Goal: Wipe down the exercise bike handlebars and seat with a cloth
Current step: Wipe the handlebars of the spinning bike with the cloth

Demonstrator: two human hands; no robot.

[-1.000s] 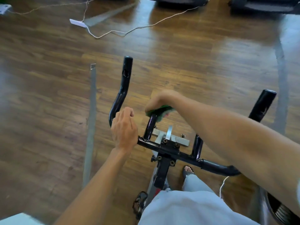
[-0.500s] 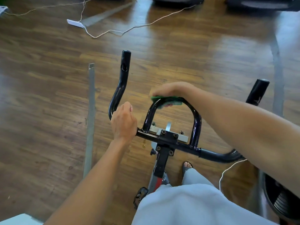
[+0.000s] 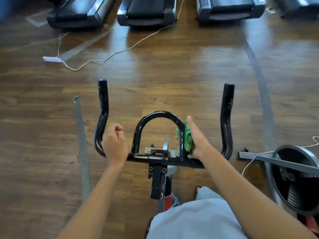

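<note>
The green crumpled cloth is mostly hidden behind the right hand. The black treadmill decks along the top of the frame are cut off. The round black flywheel at lower right runs past the edge.

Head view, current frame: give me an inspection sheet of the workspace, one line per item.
Surface: glossy wood-plank floor with grey tape strips.
Job's things: black handlebars; green cloth pressed against the right side of the centre loop. Seat not in view.
Clutter: metal fan lying on the floor at right.
Hands: left hand closed on the crossbar near the left horn; right hand holds the cloth against the loop.
Cables: white cord trailing across the floor to a white plug strip; another thin cord by the fan.
Surroundings: row of treadmill ends along the top.
</note>
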